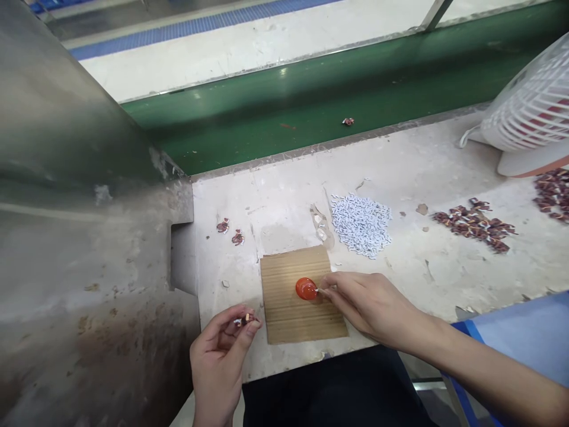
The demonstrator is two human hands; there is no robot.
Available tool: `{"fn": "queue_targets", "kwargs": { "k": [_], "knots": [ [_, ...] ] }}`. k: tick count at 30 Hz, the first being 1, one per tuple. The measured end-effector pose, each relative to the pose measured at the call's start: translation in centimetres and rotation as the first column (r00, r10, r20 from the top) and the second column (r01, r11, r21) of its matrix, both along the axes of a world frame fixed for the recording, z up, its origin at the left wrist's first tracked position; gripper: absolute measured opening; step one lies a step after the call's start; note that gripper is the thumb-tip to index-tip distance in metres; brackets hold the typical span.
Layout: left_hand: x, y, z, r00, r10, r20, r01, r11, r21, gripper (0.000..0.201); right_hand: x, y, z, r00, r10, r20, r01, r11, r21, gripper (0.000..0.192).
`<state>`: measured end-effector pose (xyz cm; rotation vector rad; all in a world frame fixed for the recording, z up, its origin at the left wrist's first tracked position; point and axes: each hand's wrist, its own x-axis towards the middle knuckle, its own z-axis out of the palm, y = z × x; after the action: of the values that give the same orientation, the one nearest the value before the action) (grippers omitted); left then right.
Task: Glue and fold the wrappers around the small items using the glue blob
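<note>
While a small reddish piece is pinched in the left hand, a thin stick is dipped by the right hand's closed fingertips into an orange blob, kept on cardboard nr the worktop's front edge, w/ white bits piled behind.

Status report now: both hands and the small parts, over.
Left hand pinches small dark red part. Right hand touches thin stick to orange glue blob on brown cardboard piece. Nothing between.

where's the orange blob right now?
In the head view the orange blob sits on the cardboard piece, near its middle, at the right hand's fingertips, just below the pile of white pieces.
</note>
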<state>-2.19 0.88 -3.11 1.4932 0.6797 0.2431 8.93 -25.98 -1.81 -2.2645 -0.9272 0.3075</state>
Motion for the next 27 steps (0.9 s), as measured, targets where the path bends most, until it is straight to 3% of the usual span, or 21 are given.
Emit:
{"fn": "queue_targets", "kwargs": {
  "k": [7, 9, 14, 16, 19, 22, 24, 27],
  "knots": [
    [0.3, 0.0, 0.2, 0.993, 0.002, 0.118, 0.010, 0.995, -0.103, 0.019, -0.1, -0.1, -0.1, 1.000, 0.001, -0.009, -0.001, 1.000, 0.016, 0.017],
    [0.2, -0.1, 0.5, 0.989, 0.001, 0.147, 0.017, 0.993, -0.115, 0.024, -0.1, -0.1, 0.2, 1.000, -0.012, -0.017, 0.012, 0.999, 0.047, 0.014],
    [0.4, -1.6, 2.5, 0.958, -0.095, 0.272, 0.135, 0.982, -0.133, 0.028, -1.2, -0.1, 3.3, 0.983, -0.127, -0.131, 0.150, 0.971, 0.187, 0.011],
    [0.9, -2.6, 3.8, 0.934, -0.152, 0.323, 0.206, 0.969, -0.140, 0.028, -2.2, 0.0, 4.9, 0.928, -0.157, -0.338, 0.257, 0.926, 0.275, 0.014],
    [1.8, -4.1, 5.5, 0.905, -0.215, 0.367, 0.289, 0.944, -0.161, 0.034, -3.7, 0.6, 7.0, 0.771, -0.104, -0.628, 0.392, 0.854, 0.341, 0.019],
    [2.2, -5.0, 6.7, 0.877, -0.250, 0.410, 0.349, 0.918, -0.187, 0.036, -4.5, 1.5, 8.1, 0.660, 0.003, -0.752, 0.398, 0.847, 0.353, 0.028],
    [2.3, -5.3, 7.1, 0.865, -0.263, 0.429, 0.367, 0.913, -0.180, 0.037, -4.5, 2.1, 8.4, 0.631, 0.032, -0.775, 0.406, 0.838, 0.365, 0.036],
    [2.2, -5.5, 7.3, 0.865, -0.270, 0.424, 0.359, 0.922, -0.145, 0.040, -4.2, 2.7, 8.5, 0.672, -0.027, -0.740, 0.440, 0.818, 0.370, 0.041]
  ]
}}
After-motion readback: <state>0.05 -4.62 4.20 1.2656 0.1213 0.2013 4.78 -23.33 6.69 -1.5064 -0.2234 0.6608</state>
